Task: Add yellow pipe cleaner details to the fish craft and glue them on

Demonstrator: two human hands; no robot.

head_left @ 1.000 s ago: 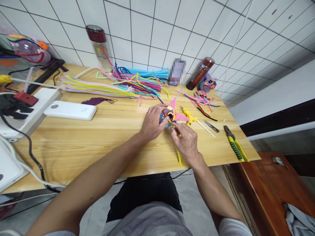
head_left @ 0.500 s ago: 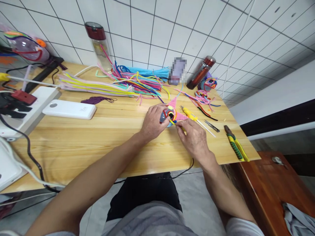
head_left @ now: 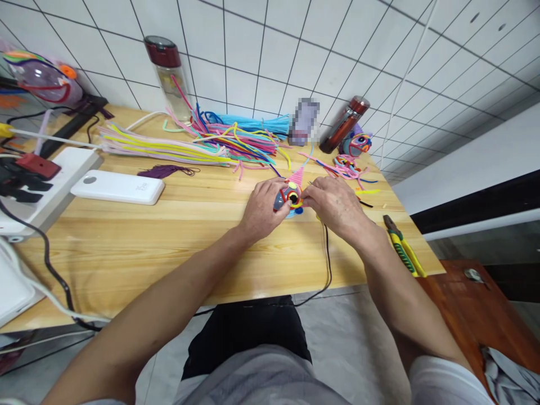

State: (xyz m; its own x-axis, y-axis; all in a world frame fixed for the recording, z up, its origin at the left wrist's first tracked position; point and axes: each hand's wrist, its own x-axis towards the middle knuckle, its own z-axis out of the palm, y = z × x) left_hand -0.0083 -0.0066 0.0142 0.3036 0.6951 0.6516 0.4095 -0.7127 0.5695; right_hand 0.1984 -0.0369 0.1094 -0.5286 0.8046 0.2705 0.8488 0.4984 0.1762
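Observation:
A small fish-like craft figure (head_left: 280, 199), with a grey shiny body, a pink pipe-cleaner fin (head_left: 297, 176) and a round black eye ringed in yellow and red, rests on the table. My left hand (head_left: 265, 209) is closed around its left side, thumb near the eye. At the figure's right edge, my right hand (head_left: 333, 203) pinches with bent fingers. A yellow pipe cleaner (head_left: 297, 205) curves under the eye toward those fingertips. Past the right hand shows a yellow strip (head_left: 368, 192), perhaps the same piece. The glue gun is mostly hidden beneath my right hand; its black cord (head_left: 328, 253) hangs out.
Bundles of pipe cleaners (head_left: 169, 147) lie along the back, by a glass bottle (head_left: 165, 76) and a dark red flask (head_left: 343, 125). Pliers (head_left: 403, 247) sit at the right edge. A white power bank (head_left: 118, 187) and power strip (head_left: 54, 188) occupy the left.
My right hand has moved up and slightly right, now covering the glue gun and snips. A yellow strip has appeared to its right. My left hand keeps its hold.

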